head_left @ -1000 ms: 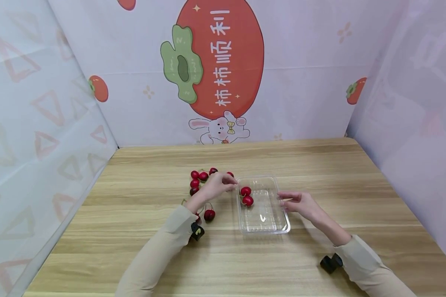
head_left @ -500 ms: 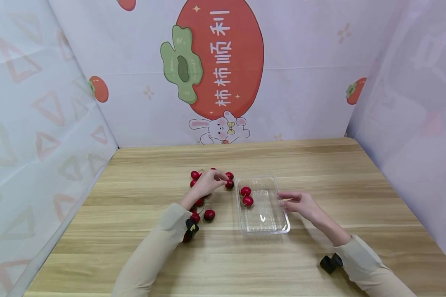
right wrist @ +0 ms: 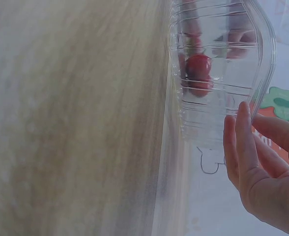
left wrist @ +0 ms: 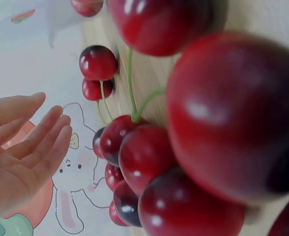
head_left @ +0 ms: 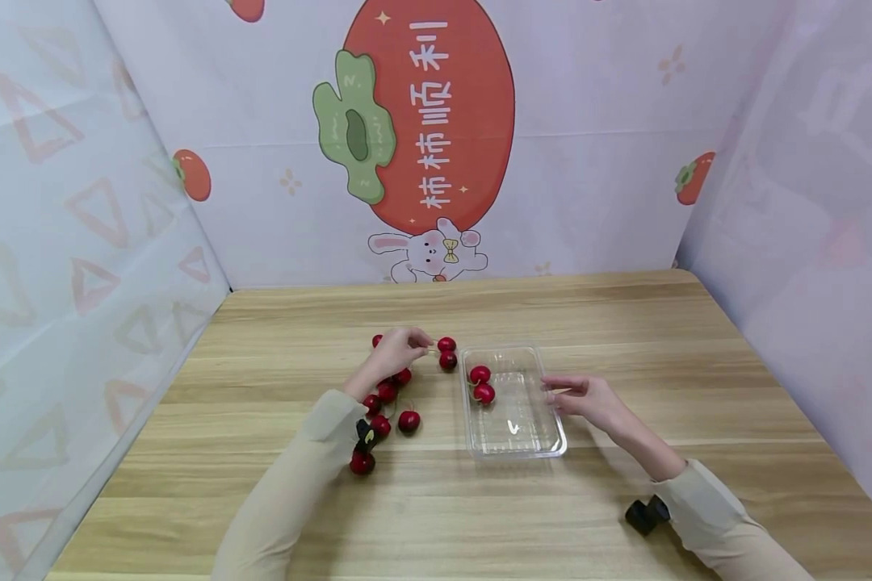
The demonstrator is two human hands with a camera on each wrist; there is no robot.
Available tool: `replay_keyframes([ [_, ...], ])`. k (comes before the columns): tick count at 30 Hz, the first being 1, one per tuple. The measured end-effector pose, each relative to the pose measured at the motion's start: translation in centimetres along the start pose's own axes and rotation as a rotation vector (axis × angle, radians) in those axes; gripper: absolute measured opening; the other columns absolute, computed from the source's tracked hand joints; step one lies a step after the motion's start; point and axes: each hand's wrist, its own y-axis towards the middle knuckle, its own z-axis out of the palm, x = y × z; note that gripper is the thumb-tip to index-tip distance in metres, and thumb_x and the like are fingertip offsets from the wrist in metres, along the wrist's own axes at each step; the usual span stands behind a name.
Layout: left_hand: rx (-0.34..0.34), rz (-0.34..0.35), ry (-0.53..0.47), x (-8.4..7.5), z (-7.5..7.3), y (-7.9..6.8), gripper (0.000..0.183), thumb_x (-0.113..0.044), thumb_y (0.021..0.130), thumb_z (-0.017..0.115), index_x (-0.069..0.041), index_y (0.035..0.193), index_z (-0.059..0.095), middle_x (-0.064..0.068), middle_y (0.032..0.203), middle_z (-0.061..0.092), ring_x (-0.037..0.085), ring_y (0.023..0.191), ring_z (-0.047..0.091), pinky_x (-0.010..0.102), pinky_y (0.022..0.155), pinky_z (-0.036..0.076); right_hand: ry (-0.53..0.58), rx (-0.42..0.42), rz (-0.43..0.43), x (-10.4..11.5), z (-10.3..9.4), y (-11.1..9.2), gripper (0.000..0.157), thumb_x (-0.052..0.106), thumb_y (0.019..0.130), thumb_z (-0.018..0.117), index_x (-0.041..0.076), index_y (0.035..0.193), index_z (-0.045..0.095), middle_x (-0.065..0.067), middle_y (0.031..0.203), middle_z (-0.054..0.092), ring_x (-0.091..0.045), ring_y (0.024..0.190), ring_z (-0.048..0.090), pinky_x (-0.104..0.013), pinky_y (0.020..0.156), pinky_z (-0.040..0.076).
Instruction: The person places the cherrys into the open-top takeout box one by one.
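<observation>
A pair of red cherries (head_left: 446,353), joined by green stems, lies left of a clear plastic container (head_left: 517,456). My left hand (head_left: 401,349) hovers just left of that pair, fingers loosely extended near the stems. In the left wrist view the hand (left wrist: 29,152) holds nothing and is apart from the cherries. Two more cherries (head_left: 483,385) rest inside the container along its left wall. At the container's right rim, the fingertips of my right hand (head_left: 589,399) touch the plastic. In the right wrist view its fingers (right wrist: 245,142) lie nearly straight against the wall.
Several loose cherries (left wrist: 147,155) are clustered beneath and beside my left forearm, partly hidden by it. One cherry (head_left: 408,421) sits a little to the right of the cluster. The wooden table (head_left: 480,516) ends at a printed backdrop (head_left: 589,202).
My left hand has moved left from the container's left edge, uncovering the cherry pair beside the container. The right hand and container have stayed in place.
</observation>
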Motion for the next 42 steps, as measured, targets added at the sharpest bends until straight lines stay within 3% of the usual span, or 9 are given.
replay_keyframes([
  [15,0.075,0.006,0.071,0.9,-0.7,0.8,0.018,0.002,0.083,0.056,0.004,0.099,0.063,0.014,0.096,0.063,0.019,0.08,0.057,0.027,0.068,0.048,0.011,-0.004,0.002,-0.1,0.0,0.0,0.044,0.005,0.082,0.06,-0.014,0.119,0.046,-0.03,0.113,0.052,-0.022,0.085,0.062,-0.026,0.071,0.051],
  [21,0.087,0.027,0.126,1.3,-0.5,1.2,0.019,0.003,0.082,0.056,0.004,0.1,0.063,0.013,0.095,0.064,0.02,0.085,0.058,0.028,0.073,0.049,-0.002,-0.005,0.006,-0.3,0.0,0.1,0.044,0.006,0.082,0.06,-0.014,0.119,0.046,-0.029,0.114,0.052,-0.022,0.085,0.062,-0.026,0.071,0.051],
  [31,0.119,0.004,0.189,1.2,-0.2,1.9,0.021,0.003,0.081,0.058,0.003,0.101,0.064,0.013,0.099,0.063,0.021,0.091,0.058,0.031,0.08,0.048,0.0,-0.007,0.001,-0.1,-0.1,0.1,0.044,0.007,0.083,0.06,-0.013,0.119,0.046,-0.029,0.111,0.054,-0.019,0.084,0.062,-0.027,0.071,0.051],
  [37,0.138,-0.023,0.213,1.2,-0.1,2.3,0.02,0.001,0.081,0.059,0.001,0.1,0.065,0.011,0.099,0.064,0.02,0.091,0.058,0.031,0.08,0.047,0.01,0.007,-0.008,-0.1,0.0,0.1,0.043,0.005,0.083,0.058,-0.014,0.119,0.046,-0.03,0.111,0.053,-0.02,0.084,0.063,-0.028,0.07,0.051],
  [42,0.142,0.0,0.244,1.4,0.1,2.5,0.019,0.002,0.08,0.059,0.001,0.098,0.066,0.011,0.098,0.064,0.021,0.091,0.058,0.031,0.079,0.048,0.003,0.005,-0.007,-0.2,-0.1,0.1,0.042,0.005,0.083,0.058,-0.015,0.118,0.046,-0.03,0.11,0.054,-0.019,0.083,0.063,-0.027,0.07,0.051],
])
